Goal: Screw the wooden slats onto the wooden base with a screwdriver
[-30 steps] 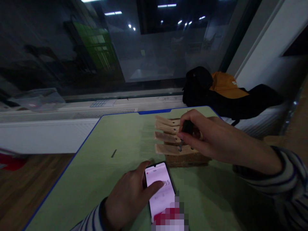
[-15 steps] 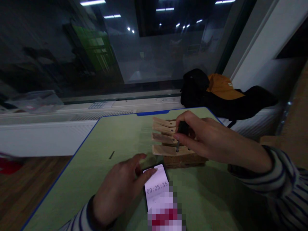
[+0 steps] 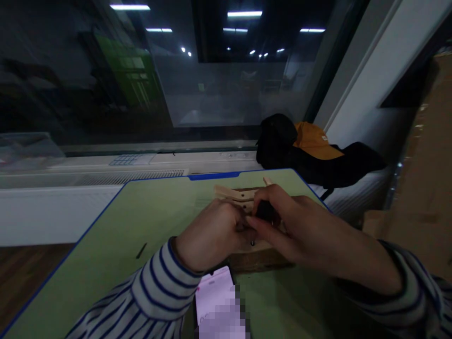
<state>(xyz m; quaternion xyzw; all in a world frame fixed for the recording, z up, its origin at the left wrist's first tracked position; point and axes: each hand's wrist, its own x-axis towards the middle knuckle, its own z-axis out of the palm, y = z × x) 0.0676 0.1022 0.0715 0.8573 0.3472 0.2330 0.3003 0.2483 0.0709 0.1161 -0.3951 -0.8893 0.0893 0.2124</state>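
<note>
Head view shows our right hand (image 3: 293, 226) pinching a short black handle (image 3: 264, 211) in nearly closed fingers, above wooden strips (image 3: 243, 194) on a brown block (image 3: 261, 261) on the green table (image 3: 116, 221). Our left hand (image 3: 212, 233) bends over the strips; with its fingertips hidden, we cannot tell how open they are or what they hold.
</note>
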